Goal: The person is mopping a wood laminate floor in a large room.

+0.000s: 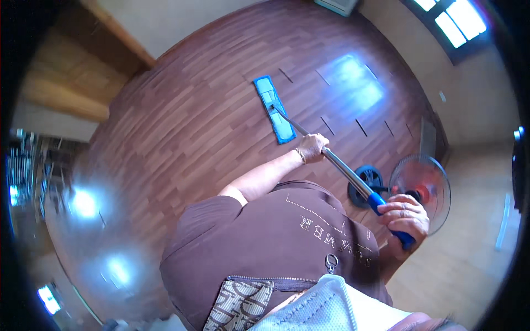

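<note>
A flat mop with a blue rectangular head (275, 110) lies on the wooden floor (193, 105) ahead of me. Its metal pole (348, 172) slants from the head back toward my right side. Lower on the pole, my left hand (312, 148) is wrapped round the metal, a bracelet on its wrist. My right hand (406, 218) grips the blue handle (377, 202) at the pole's upper end, with part of the handle showing below the fingers.
An electric fan (422, 193) with a round wire guard and a dark round base (365, 185) stands close by my right hand. A wooden piece of furniture (83, 83) is at the left. A window (461, 25) shows at the upper right; bright reflections lie on the floor.
</note>
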Action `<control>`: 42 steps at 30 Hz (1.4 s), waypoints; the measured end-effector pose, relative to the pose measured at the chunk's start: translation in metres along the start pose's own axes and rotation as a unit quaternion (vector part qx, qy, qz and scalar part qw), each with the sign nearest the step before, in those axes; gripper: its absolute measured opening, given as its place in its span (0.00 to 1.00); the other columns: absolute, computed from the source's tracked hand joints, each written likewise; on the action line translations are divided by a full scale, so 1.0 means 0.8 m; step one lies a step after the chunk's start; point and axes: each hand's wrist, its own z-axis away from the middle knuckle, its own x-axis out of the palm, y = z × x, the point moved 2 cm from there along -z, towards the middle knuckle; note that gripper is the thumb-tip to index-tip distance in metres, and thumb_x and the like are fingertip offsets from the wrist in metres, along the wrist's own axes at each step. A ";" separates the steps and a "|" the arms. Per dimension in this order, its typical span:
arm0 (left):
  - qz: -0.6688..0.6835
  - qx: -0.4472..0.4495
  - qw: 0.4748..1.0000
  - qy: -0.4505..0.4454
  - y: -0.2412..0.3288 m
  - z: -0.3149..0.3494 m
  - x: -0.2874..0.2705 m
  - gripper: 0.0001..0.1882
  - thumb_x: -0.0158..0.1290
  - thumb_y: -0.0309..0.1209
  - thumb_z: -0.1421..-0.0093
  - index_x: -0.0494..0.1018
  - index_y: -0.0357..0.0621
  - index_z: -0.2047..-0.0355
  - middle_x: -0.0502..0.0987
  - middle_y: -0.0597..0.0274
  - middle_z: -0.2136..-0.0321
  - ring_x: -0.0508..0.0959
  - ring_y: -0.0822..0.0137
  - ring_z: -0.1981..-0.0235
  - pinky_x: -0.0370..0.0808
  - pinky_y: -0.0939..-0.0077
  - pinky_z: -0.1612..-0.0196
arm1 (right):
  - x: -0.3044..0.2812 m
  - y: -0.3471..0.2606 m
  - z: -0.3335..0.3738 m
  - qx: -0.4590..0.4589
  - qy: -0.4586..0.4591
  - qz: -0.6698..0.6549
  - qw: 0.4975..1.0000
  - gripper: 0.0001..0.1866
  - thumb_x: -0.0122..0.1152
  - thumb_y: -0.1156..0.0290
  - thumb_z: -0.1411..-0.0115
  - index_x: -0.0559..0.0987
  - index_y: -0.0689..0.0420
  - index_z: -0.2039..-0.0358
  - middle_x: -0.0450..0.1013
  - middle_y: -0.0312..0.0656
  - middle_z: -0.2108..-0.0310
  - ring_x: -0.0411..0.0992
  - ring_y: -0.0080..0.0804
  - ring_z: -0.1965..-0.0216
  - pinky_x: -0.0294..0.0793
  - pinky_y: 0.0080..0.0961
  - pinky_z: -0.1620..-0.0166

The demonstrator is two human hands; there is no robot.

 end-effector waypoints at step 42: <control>-0.085 -0.533 0.750 0.383 0.115 -0.288 -0.186 0.08 0.50 0.34 0.53 0.67 0.45 0.83 0.69 0.51 0.86 0.74 0.46 0.80 0.68 0.53 0.77 | -0.209 0.354 -0.577 -0.353 -0.518 -0.657 0.420 0.10 0.64 0.64 0.44 0.82 0.57 0.70 0.79 0.46 0.72 0.80 0.38 0.68 0.78 0.37 0.62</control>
